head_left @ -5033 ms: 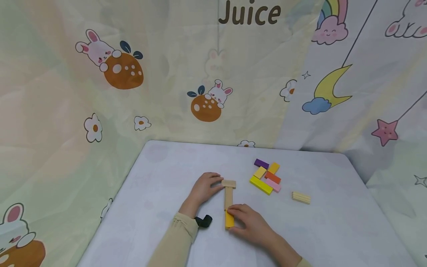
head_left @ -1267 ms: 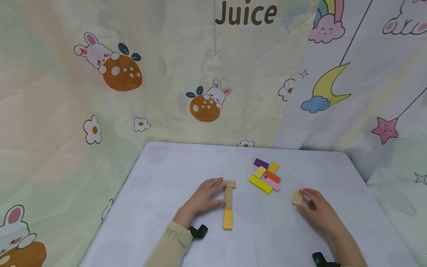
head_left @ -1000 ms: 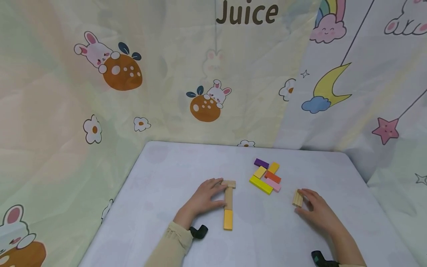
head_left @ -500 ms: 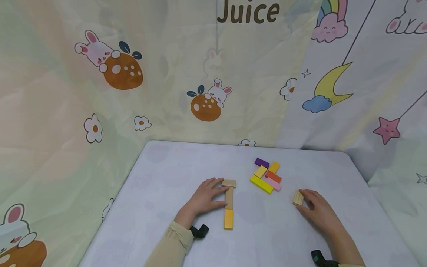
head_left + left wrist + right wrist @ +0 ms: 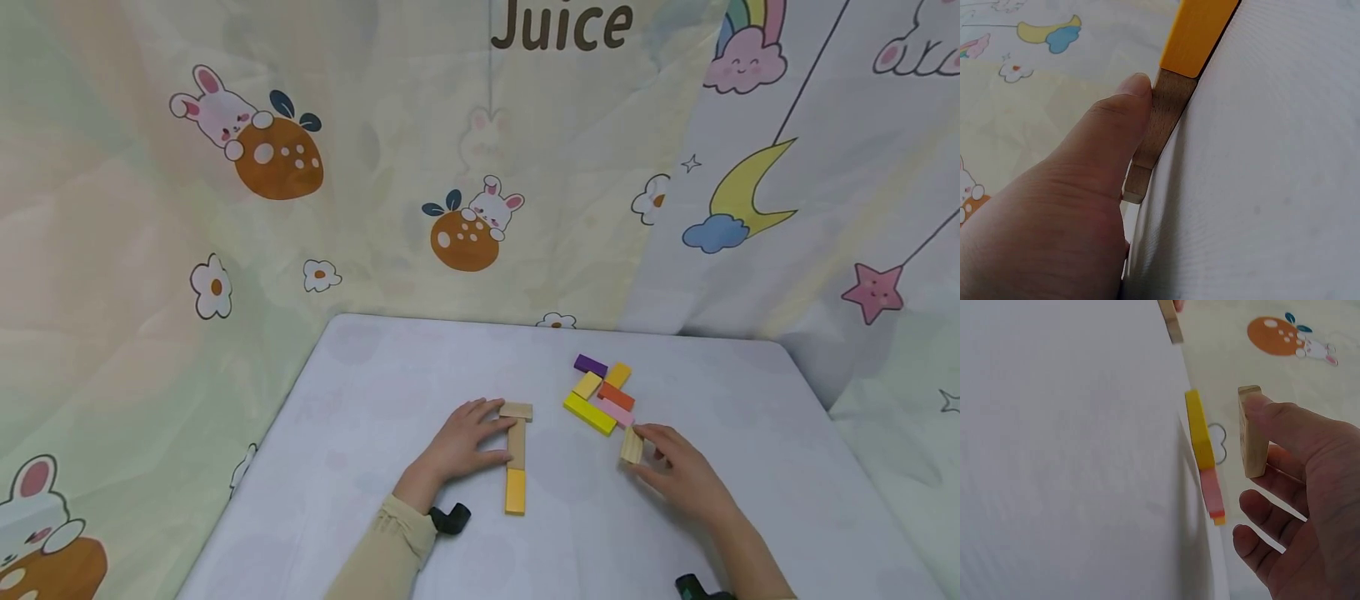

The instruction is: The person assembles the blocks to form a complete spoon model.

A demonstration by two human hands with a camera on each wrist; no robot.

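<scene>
My right hand (image 5: 686, 475) pinches a plain wooden block (image 5: 632, 446) between thumb and fingers. In the right wrist view this wooden block (image 5: 1252, 434) is held above the table, with the other fingers loosely bent. My left hand (image 5: 457, 446) lies beside a T-shaped row, fingers mostly straight. The row has a crosswise plain block (image 5: 517, 411), a lengthwise plain block (image 5: 516, 443) and an orange-yellow block (image 5: 515, 492) nearest me. In the left wrist view the left thumb (image 5: 1116, 119) touches the side of the lengthwise block (image 5: 1169, 112).
Right of the row, a cluster holds a purple block (image 5: 591, 365), a red-orange block (image 5: 616, 396), a pink block (image 5: 613, 412), a bright yellow block (image 5: 589, 414) and other yellow ones. A white cloth covers the table (image 5: 405, 358); a printed curtain (image 5: 375, 208) hangs behind.
My right hand has left the orange-yellow block, taken hold of the plain block at the right, and carried it left beside the colored cluster. The left hand stays by the row.
</scene>
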